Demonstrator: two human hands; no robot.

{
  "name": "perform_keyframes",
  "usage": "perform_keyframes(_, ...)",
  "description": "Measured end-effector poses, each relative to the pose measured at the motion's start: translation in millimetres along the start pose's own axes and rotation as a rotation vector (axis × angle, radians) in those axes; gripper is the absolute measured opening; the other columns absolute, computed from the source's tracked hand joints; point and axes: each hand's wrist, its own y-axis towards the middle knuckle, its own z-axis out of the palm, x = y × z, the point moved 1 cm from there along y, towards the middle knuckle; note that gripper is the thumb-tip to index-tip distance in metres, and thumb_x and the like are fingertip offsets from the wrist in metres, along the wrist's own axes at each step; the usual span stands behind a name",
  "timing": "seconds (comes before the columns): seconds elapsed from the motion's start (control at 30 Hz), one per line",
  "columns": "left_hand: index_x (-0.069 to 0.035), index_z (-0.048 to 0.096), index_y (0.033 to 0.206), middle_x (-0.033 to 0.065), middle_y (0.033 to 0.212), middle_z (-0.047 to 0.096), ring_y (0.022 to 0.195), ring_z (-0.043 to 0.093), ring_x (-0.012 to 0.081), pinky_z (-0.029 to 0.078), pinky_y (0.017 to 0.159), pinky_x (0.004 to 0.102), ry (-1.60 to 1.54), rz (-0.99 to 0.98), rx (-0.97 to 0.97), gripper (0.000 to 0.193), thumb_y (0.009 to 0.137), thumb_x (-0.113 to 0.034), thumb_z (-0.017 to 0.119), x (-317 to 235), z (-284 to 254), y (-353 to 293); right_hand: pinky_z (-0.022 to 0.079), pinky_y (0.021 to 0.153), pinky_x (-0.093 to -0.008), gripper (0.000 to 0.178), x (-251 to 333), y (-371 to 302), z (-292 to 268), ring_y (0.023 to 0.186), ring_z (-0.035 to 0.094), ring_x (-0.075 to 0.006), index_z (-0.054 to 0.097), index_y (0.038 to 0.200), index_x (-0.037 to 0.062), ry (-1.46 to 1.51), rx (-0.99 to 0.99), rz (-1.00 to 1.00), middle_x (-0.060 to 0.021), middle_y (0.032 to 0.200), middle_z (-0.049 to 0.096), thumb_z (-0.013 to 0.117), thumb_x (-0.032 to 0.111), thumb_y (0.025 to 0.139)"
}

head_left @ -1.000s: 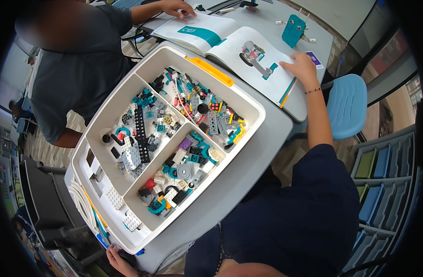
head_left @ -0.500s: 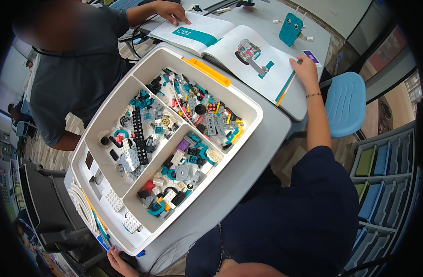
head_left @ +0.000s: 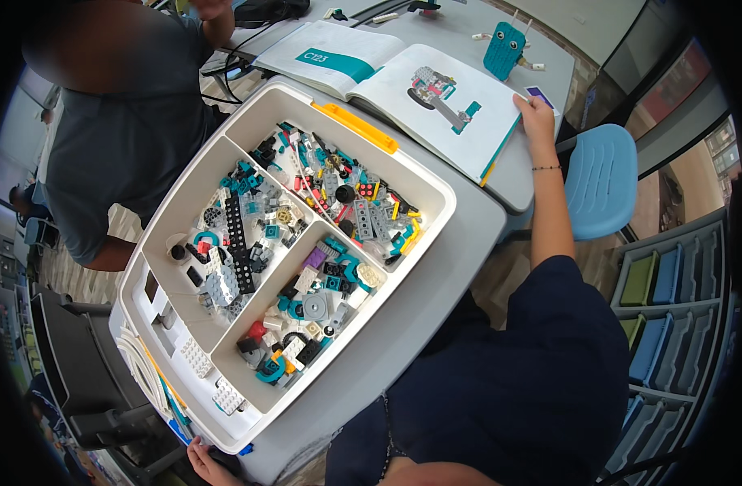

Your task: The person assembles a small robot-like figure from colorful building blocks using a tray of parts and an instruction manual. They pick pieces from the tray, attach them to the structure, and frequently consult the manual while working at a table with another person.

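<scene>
Plainly, the right hand touches the smooth paper corner of an open booklet on the grey table, beside the round-cornered plastic tray of knobbly bricks; the left hand is by the tray's corner. I cannot tell whether either hand's fingers pinch.

Your booklet: one, lying open beyond the tray on the grey table, both pages face up and gently bowed; left page white with a teal band, right page bearing a printed model in grey, teal and black. Your tray: one, white, rounded corners, set aslant before you on the same table, yellow latch at its far side; three deep compartments of loose, mixed building pieces, one including a long black beam; shallower left-hand section with white studded bricks.
</scene>
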Motion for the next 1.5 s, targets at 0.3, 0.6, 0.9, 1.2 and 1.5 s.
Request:
perform_keyframes(0.3,-0.005,0.049,0.091,-0.0003,0.052,0.041,0.038,0.037,0.0065,0.028,0.034,0.0193,-0.011,0.036,-0.008,0.016,0.090,-0.020,0.045,-1.0,0.2,-0.2,0.048,0.070,-0.0301,0.024,24.8,11.2,7.4,0.073,0.059,-0.0181,0.057,0.091,0.0033,0.813,0.071,0.394,-0.0062,0.079,0.061,0.059,0.026,0.083)
perform_keyframes(0.6,-0.003,0.049,0.088,0.0009,0.053,0.043,0.040,0.039,0.0083,0.029,0.035,0.0200,-0.048,0.021,-0.081,0.013,0.087,-0.016,0.048,-18.3,12.2,-7.4,0.049,0.080,-0.0352,0.031,37.5,45.4,31.3,0.089,0.061,-0.0242,0.056,0.101,-0.0004,1.200,0.244,0.285,-0.0138,0.098,0.062,0.044,0.026,0.090)
perform_keyframes(0.9,-0.003,0.052,0.087,0.0014,0.055,0.044,0.043,0.040,0.0082,0.030,0.037,0.0202,-0.016,-0.021,-0.073,0.015,0.085,-0.017,0.051,-28.6,16.6,-9.9,0.049,0.080,-0.0356,0.028,23.1,31.8,31.2,0.090,0.060,-0.0240,0.055,0.099,0.0014,1.237,0.237,0.295,-0.0118,0.095,0.062,0.047,0.027,0.089)
perform_keyframes(1.2,-0.002,0.056,0.096,0.0047,0.062,0.049,0.048,0.043,0.0094,0.035,0.041,0.0228,0.205,-0.046,-0.027,0.027,0.089,-0.026,0.045,-17.3,0.0,-5.0,0.049,0.081,-0.0358,0.032,24.6,28.2,31.3,0.091,0.061,-0.0243,0.055,0.101,0.0000,1.233,0.267,0.291,-0.0128,0.097,0.063,0.044,0.028,0.090)
perform_keyframes(1.5,0.000,0.057,0.099,0.0098,0.078,0.056,0.067,0.052,0.0170,0.043,0.059,0.0283,0.299,-0.010,-0.063,0.034,0.089,-0.030,0.044,-30.2,9.2,-12.0,0.049,0.081,-0.0361,0.032,27.7,25.6,31.5,0.092,0.061,-0.0241,0.055,0.103,0.0001,1.229,0.264,0.293,-0.0125,0.098,0.062,0.042,0.027,0.091)
